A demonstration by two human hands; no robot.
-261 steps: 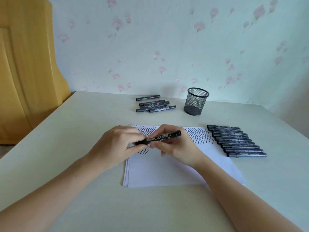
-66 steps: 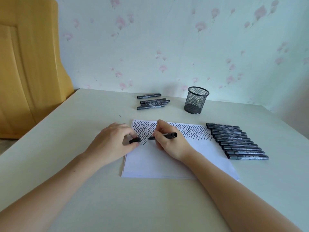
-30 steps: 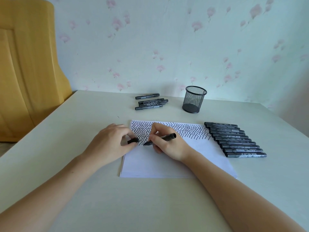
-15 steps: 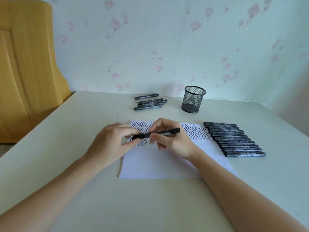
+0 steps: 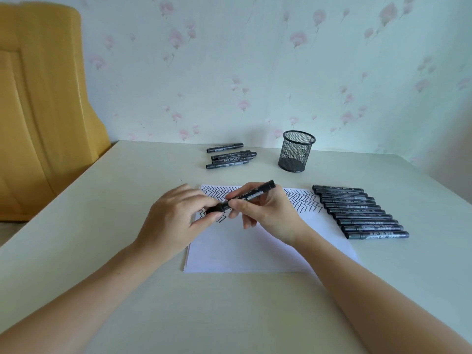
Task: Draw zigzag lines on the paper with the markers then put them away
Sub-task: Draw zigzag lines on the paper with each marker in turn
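A white sheet of paper lies on the table with rows of black zigzag lines across its top. Above it my right hand grips the barrel of a black marker, held slanted with its back end up to the right. My left hand pinches the cap at the marker's lower left end; the cap sits on the tip. A row of several black markers lies right of the paper. A small group of markers lies at the back.
A black mesh pen cup stands upright at the back, right of the small marker group. The cream table meets a flowered wall behind. A yellow chair back stands off the table's left edge.
A second ago my right hand was drawing with the uncapped marker while my left held the cap. Both hands have since come together and the cap is on the marker's tip.
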